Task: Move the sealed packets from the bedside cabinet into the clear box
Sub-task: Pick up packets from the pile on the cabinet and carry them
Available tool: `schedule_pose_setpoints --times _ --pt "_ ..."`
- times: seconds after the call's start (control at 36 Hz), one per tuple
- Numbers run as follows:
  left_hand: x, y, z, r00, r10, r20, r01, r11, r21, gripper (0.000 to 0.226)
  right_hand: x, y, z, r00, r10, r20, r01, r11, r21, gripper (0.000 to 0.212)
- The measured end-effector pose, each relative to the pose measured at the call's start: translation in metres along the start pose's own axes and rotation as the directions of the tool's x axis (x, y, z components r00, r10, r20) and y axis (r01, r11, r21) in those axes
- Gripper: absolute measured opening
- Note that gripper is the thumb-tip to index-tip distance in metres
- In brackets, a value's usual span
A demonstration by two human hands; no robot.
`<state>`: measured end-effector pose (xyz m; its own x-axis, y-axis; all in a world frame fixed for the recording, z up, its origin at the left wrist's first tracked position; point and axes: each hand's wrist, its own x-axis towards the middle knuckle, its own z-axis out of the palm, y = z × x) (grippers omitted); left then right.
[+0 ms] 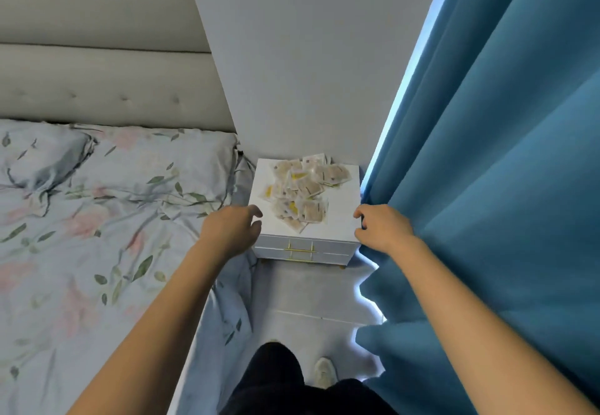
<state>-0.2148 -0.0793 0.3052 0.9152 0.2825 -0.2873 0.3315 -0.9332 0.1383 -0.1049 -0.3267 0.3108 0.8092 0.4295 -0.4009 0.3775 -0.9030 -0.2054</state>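
We see a heap of small sealed translucent packets (pixel 303 188), some with yellow patches, piled on the top of the small white bedside cabinet (pixel 341 219) with gold drawer handles. The heap lies between our two hands and just beyond them, nearer the wall. Our left hand (pixel 232 227) is at the cabinet's left front corner, fingers loosely curled, holding nothing; fingertips at the top's edge, contact unclear. Our right hand (pixel 380 224) sits at the right edge of the cabinet, fingers curled inward; we cannot tell if it grips the edge. Left of the left hand is a floral-print bed cover (pixel 97 236). Right of the right hand hangs a teal fabric curtain (pixel 503 187), just beside it.
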Motion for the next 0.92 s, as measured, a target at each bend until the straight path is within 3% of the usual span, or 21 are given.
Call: schedule_pose_setpoints --times 0.47,0.69,0.81,0.92 --pt "0.227 -0.034 0.057 0.983 0.038 0.180 -0.050 0.997 0.066 0.035 0.246 0.001 0.071 0.993 0.016 0.120 -0.022 0.999 0.050 0.034" --pt "0.266 -0.054 0.135 0.928 -0.042 0.369 0.076 0.994 -0.077 0.034 0.304 0.020 0.167 0.977 0.100 0.188 -0.163 0.918 0.360 0.028" --pt "0.279 -0.065 0.162 0.897 -0.081 0.434 0.171 0.970 -0.171 0.034 0.330 0.026 0.204 0.987 0.130 0.096 -0.158 0.901 0.404 0.018" --pt "0.293 -0.069 0.182 0.893 -0.120 0.434 0.254 0.930 -0.266 0.031 0.364 0.030 0.227 0.996 0.048 0.075 -0.074 0.918 0.390 0.030"
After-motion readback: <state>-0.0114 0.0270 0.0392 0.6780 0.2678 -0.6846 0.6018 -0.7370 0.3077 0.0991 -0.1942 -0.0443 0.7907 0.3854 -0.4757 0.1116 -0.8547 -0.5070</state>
